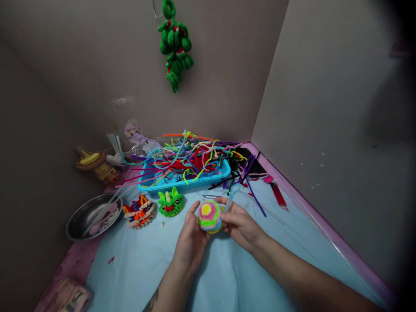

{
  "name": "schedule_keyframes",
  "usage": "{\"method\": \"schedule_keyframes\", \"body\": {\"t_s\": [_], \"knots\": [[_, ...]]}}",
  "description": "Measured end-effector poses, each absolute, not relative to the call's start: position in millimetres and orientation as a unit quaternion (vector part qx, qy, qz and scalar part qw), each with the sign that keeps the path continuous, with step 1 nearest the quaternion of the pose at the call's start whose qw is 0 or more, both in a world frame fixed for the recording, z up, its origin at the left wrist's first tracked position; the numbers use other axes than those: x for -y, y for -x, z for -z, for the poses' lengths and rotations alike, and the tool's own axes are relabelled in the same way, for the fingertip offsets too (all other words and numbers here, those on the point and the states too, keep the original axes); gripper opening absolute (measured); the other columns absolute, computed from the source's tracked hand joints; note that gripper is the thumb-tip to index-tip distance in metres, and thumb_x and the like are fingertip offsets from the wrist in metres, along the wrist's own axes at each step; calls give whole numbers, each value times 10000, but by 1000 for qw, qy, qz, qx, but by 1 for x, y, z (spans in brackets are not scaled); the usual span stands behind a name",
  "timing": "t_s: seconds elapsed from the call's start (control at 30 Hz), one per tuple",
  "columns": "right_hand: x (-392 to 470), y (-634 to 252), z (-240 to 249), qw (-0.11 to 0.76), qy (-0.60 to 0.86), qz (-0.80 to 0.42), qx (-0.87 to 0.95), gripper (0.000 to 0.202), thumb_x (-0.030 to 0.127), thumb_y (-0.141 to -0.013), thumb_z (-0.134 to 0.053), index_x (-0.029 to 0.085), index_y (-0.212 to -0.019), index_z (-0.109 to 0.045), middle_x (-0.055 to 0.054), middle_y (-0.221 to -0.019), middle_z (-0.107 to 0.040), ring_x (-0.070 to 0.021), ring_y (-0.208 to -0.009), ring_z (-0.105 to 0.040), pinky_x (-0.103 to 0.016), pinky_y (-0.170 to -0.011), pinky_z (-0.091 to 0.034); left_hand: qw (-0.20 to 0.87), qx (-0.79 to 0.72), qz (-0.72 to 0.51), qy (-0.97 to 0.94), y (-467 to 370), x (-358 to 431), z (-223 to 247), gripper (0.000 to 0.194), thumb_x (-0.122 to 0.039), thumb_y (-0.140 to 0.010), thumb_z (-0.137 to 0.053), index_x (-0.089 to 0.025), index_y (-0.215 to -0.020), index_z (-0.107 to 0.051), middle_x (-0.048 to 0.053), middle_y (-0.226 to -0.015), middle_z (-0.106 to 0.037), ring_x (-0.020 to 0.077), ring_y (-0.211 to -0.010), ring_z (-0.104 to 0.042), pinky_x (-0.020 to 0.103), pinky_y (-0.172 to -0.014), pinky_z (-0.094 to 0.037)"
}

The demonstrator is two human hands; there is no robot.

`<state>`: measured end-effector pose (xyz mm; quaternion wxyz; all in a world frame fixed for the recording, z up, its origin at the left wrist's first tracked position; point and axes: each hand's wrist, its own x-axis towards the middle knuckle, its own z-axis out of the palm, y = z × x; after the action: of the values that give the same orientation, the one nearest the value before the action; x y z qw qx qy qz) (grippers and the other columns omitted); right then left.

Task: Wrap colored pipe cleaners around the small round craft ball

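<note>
A round fuzzy ball [208, 215] with yellow, pink, green and blue rings is held between both hands above the blue table cover. My left hand [191, 236] cups it from the left and below, the thumb raised along its side. On the right, my right hand [242, 225] pinches at the ball's edge, where a light blue fuzzy stem [231, 195] sticks up and loops over at the top. What the fingertips grip there is partly hidden.
A blue tray [185, 185] heaped with colored fuzzy stems stands behind the hands. Left of the ball are a green figure [170, 203], an orange figure [139, 212] and a metal bowl [76, 221]. Scissors or tweezers [209, 196] lie behind the ball.
</note>
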<state>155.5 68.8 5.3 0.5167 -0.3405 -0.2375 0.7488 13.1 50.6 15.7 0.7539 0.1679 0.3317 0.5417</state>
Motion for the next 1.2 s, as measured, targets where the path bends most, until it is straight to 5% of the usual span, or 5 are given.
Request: {"method": "schedule_keyframes", "body": {"t_s": [0.2, 0.63, 1.2], "knots": [[-65, -152, -8, 517, 330, -746, 260, 469, 236, -646, -774, 227, -1063, -558, 25, -779, -626, -95, -592, -542, -206, -532, -365, 774, -324, -518, -169, -11, -51, -18, 483, -238, -771, -688, -230, -1216, -501, 77, -1130, -633, 195, -923, -636, 335, -789, -508], [-62, -145, -6, 515, 289, -754, 289, 504, 240, -641, -793, 242, -1052, -502, 0, -882, -679, -171, -807, -642, -302, -776, -450, 748, -301, -567, -169, -20, -47, -15, 433, -310, -738, -722, -196, -1133, -583, 100, -1146, -629, 211, -994, -605, 331, -891, -451], [-65, -151, -9, 561, 342, -643, 394, 296, 388, -736, -709, 223, -944, -579, -13, -852, -609, -171, -802, -554, -293, -763, -426, 752, -298, -564, -167, -17, -49, -15, 396, -274, -739, -720, -198, -1107, -596, 87, -1129, -630, 175, -936, -604, 273, -792, -479]]}}
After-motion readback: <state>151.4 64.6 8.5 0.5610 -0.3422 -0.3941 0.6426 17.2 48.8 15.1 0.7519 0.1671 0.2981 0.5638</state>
